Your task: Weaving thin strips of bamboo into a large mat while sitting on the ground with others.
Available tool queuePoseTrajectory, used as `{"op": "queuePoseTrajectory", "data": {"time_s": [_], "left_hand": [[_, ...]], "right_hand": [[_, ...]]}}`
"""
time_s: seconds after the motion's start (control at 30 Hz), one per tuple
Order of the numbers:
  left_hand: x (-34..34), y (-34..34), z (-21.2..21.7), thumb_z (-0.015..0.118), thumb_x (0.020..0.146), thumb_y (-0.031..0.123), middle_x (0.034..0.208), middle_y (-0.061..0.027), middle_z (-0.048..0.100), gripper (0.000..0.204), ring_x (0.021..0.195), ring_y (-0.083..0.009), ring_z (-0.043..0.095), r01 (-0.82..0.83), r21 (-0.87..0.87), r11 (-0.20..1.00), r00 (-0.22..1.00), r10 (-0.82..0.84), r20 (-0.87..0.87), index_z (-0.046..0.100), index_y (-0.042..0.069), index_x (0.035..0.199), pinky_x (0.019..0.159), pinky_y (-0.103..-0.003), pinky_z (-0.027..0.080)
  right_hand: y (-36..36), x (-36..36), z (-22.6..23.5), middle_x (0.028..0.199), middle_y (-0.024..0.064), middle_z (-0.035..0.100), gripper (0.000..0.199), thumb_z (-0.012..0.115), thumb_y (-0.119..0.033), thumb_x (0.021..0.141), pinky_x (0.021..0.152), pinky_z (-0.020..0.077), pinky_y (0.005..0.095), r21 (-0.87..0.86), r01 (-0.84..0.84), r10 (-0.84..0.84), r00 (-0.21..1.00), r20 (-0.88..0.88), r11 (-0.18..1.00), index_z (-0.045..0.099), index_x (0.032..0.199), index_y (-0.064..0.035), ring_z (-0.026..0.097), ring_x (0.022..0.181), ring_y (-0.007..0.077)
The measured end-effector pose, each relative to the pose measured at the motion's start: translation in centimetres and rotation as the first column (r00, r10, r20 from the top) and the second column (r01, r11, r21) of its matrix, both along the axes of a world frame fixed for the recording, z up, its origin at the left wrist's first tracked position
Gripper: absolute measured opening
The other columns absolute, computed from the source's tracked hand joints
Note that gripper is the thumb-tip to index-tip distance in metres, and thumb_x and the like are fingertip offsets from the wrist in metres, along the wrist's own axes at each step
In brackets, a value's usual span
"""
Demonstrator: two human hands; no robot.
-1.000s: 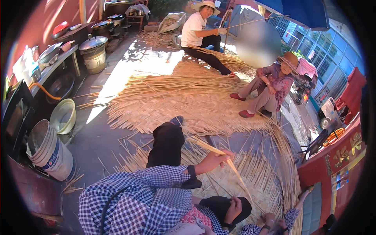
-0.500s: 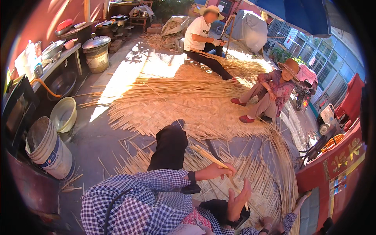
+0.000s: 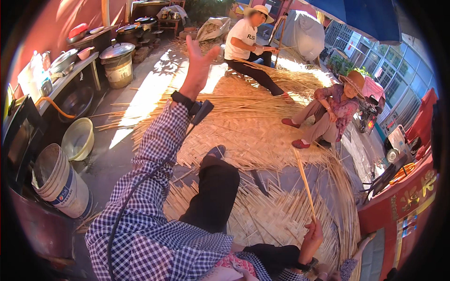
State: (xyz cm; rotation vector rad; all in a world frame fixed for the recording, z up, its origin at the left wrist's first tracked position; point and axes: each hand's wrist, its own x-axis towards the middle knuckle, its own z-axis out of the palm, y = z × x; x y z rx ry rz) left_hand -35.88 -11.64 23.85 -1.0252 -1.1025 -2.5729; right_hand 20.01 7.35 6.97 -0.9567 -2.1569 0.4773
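My left hand (image 3: 199,68) is raised at the upper left, its fingers spread and nothing in it. Low on the right, my right hand (image 3: 311,240) grips the lower end of a pale reed strip (image 3: 304,183), which points upward and away from me. Beneath that strip lies a partly woven reed mat (image 3: 262,218) with loose strips along its edges. Beyond it is a larger woven mat (image 3: 229,138), with a bundle of long reeds (image 3: 201,107) lying across it.
A seated person (image 3: 248,44) in a white shirt handles reeds at the back. Another person (image 3: 330,107) sits on the large mat's right side. White buckets (image 3: 65,182), a pale basin (image 3: 78,139) and a lidded pot (image 3: 117,63) stand at left. A dark flat tool (image 3: 259,182) lies between the mats.
My left hand has let go of the reed strip and swung up to the left. My right hand, open before, now holds the strip and has moved slightly right.
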Motion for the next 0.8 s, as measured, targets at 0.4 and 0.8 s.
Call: {"op": "queuePoseTrajectory", "data": {"time_s": [0.4, 0.8], "left_hand": [[4.1, 5.3, -3.9, 0.076, 0.088, 0.017, 0.15, -0.0287, 0.033, 0.103, 0.13, -0.0331, 0.048, 0.305, -0.103, 0.947, 0.952, -0.306, 0.003, 0.0, 0.008, 0.158, 0.096, -0.04, 0.053], [-1.3, 3.4, -2.1, 0.064, 0.096, 0.012, 0.13, -0.0185, 0.048, 0.083, 0.12, -0.0365, 0.056, 0.26, 0.299, 0.918, 0.962, -0.274, 0.005, 0.002, 0.009, 0.151, 0.1, -0.052, 0.053]], "right_hand": [[-1.2, 2.4, -2.7, 0.068, 0.0076, 0.057, 0.022, 0.049, -0.01, 0.103, 0.062, 0.0455, 0.0295, -0.137, 0.06, -0.052, 0.997, 0.06, 0.989, 0.064, 0.115, 0.0001, 0.058, 0.065, 0.0151], [-1.5, 8.9, -7.2, 0.083, 0.0103, 0.065, 0.024, 0.048, -0.011, 0.101, 0.061, 0.0493, 0.0351, -0.221, 0.266, -0.212, 0.947, 0.241, 0.938, 0.061, 0.121, -0.0039, 0.061, 0.066, 0.0216]]}}
